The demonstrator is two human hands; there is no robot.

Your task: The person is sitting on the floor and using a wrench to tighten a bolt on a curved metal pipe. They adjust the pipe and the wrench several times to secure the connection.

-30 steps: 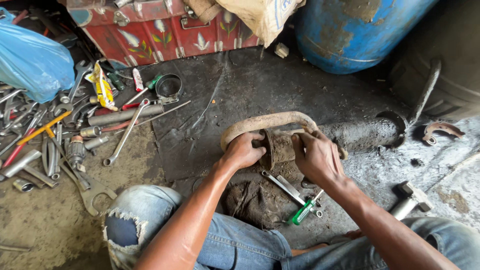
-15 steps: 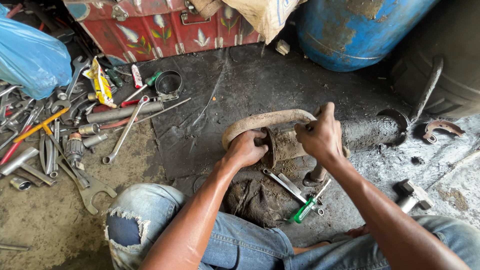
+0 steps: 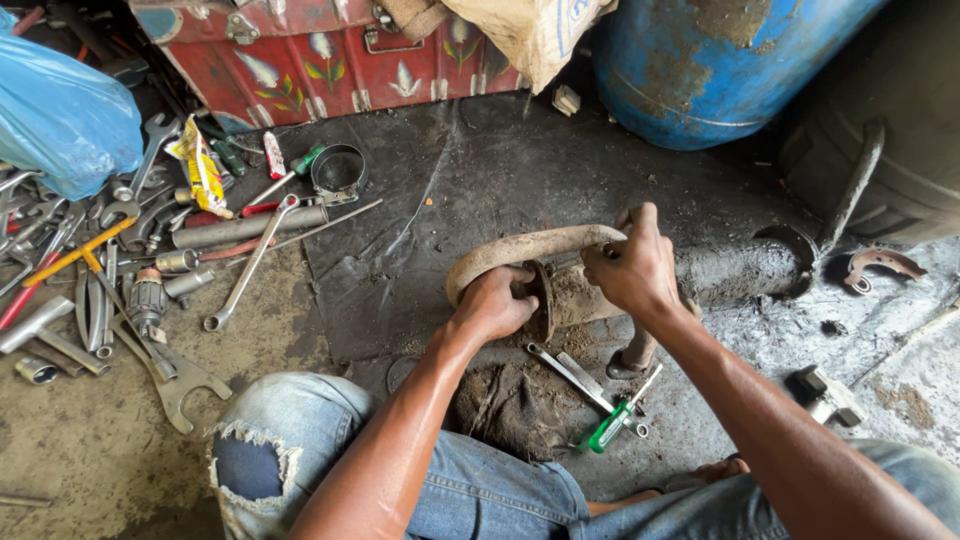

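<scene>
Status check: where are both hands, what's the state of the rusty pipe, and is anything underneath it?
Left hand gripping the curved rusty pipe at its flange. Right hand clamped over the joint. Green-handled screwdriver and spanner lie below.

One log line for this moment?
left hand: grips flange | right hand: on bent rusty pipe | green screwdriver: on floor
</scene>
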